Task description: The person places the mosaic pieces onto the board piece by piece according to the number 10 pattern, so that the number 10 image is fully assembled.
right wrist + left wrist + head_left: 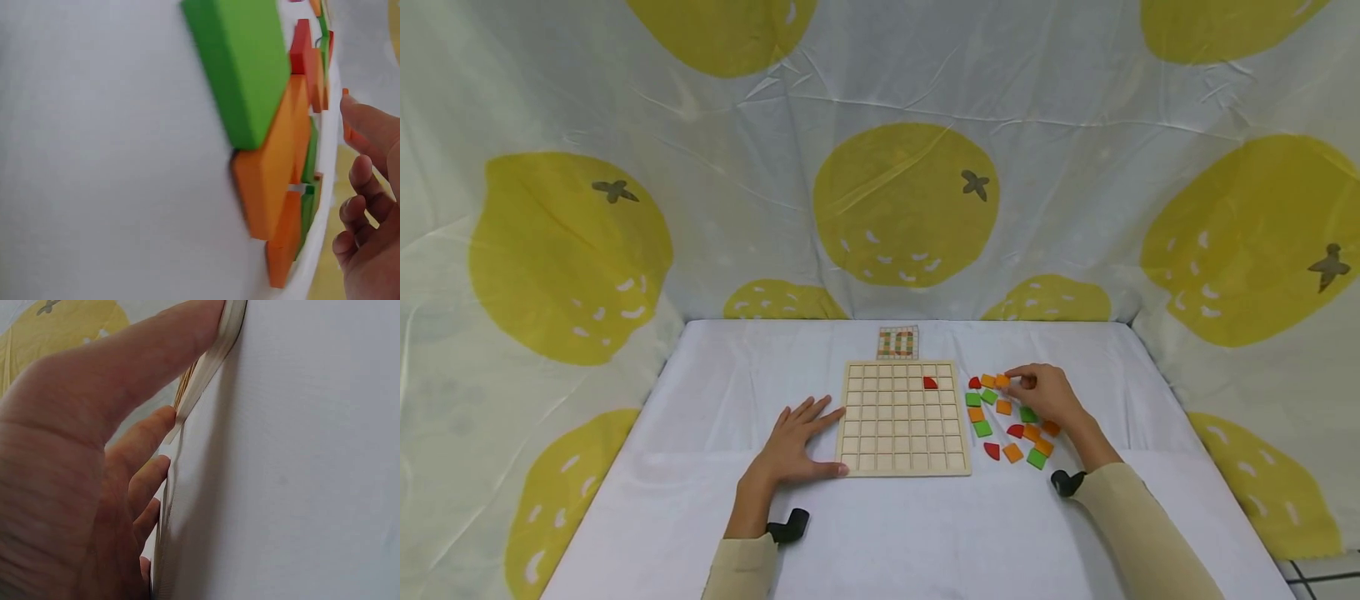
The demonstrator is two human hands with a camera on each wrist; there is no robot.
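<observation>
A square wooden board (902, 422) with a grid of shallow cells lies on the table. One red quarter-circle tile (930, 383) sits in a cell near its upper right. My left hand (796, 442) is spread along the board's left side, thumb at the near corner and forefinger at the edge; the left wrist view shows the thumb (156, 347) against the rim. Beyond the board's right side, my right hand (1051, 395) pinches an orange square tile (1003, 381) between thumb and fingers. In the right wrist view that tile (346, 128) is partly hidden by the thumb.
Loose tiles lie right of the board: several orange squares (1012, 453), green squares (1037, 458) and red quarter-circles (992, 451). A small pattern card (898, 342) lies behind the board. White cloth (880, 533) covers the table; a lemon-print curtain (1075, 208) hangs behind.
</observation>
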